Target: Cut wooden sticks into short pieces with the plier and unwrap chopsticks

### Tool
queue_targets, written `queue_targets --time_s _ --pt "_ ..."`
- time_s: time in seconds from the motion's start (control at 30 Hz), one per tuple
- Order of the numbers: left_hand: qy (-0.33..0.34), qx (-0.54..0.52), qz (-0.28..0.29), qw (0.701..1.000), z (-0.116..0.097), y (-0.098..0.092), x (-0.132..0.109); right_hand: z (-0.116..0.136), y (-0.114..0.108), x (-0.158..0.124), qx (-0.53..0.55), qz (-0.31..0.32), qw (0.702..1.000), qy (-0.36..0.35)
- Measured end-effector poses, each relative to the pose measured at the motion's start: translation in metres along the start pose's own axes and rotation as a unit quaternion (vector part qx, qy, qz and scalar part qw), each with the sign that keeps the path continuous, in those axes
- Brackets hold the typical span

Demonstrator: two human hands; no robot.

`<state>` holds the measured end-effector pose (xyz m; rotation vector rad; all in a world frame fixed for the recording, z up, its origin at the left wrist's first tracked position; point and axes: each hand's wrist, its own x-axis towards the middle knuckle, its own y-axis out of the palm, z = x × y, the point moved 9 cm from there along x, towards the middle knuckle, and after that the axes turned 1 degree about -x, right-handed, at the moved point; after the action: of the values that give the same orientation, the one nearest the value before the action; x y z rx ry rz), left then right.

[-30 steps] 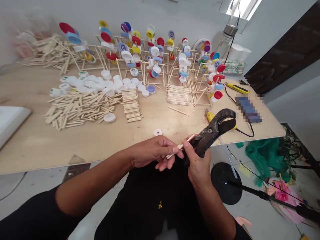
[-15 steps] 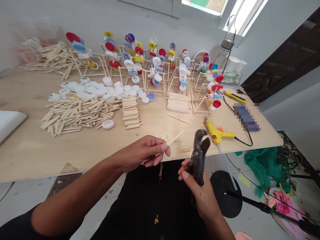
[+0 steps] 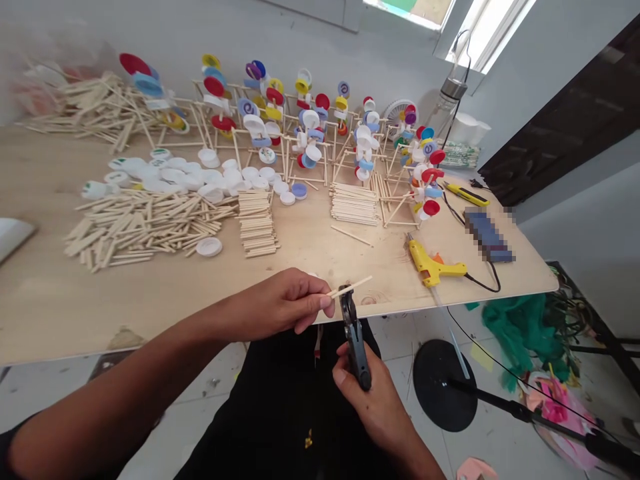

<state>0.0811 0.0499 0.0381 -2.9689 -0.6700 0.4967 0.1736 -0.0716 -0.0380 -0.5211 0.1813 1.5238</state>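
Note:
My left hand point(image 3: 285, 303) pinches a thin wooden stick point(image 3: 353, 287) at the near edge of the wooden table point(image 3: 60, 293), the stick's free end pointing right. My right hand point(image 3: 373, 400) grips dark cutting pliers point(image 3: 354, 337) upright below the table edge. Their jaws close round the stick just right of my left fingertips.
A yellow glue gun point(image 3: 433, 265) lies to the right with its cord. Piles of wooden sticks point(image 3: 145, 223), white bottle caps point(image 3: 185, 175) and stick-and-cap models point(image 3: 310, 130) fill the table's middle and back. A yellow knife point(image 3: 465, 193) and a black stand base point(image 3: 443, 383) are at right.
My right hand turned the pliers upright and brought them left under the stick, jaws now on it. My left hand holds the stick steadier near the table edge.

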Motion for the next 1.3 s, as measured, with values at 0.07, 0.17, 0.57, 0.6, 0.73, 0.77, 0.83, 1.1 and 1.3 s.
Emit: queue_targets --time_s 0.07,0.17,0.57,0.6,0.73,0.77,0.83,1.1,1.3 --pt "0.007 0.035 -0.002 0.999 -0.004 0.000 0.002 -0.001 0.001 0.001 -0.002 0.003 1.000 -0.001" --pt "0.002 0.069 0.007 0.998 -0.005 0.003 0.005 -0.001 0.001 0.003 -0.002 -0.001 1.000 -0.002" --pt "-0.021 0.121 0.017 0.992 0.006 0.006 0.018 0.000 0.001 0.009 0.001 -0.014 1.000 0.001" --pt "-0.019 0.126 0.019 0.992 0.006 0.005 0.018 -0.001 0.001 0.010 0.002 -0.015 1.000 0.002" --pt "-0.016 0.141 0.023 0.990 0.006 0.005 0.020 -0.003 0.002 0.011 -0.003 -0.017 1.000 0.006" --pt "-0.018 0.143 0.023 0.989 0.007 0.005 0.020 -0.004 0.002 0.011 -0.006 -0.019 1.000 0.007" --pt "-0.018 0.145 0.024 0.989 0.006 0.006 0.020 -0.006 0.002 0.011 -0.012 -0.023 1.000 0.010" --pt "-0.016 0.155 0.031 0.987 0.006 0.007 0.021 -0.008 0.004 0.012 -0.024 -0.030 0.999 0.010" --pt "-0.024 0.169 0.030 0.985 0.009 0.005 0.023 -0.011 0.004 0.014 -0.050 -0.043 0.998 0.013"
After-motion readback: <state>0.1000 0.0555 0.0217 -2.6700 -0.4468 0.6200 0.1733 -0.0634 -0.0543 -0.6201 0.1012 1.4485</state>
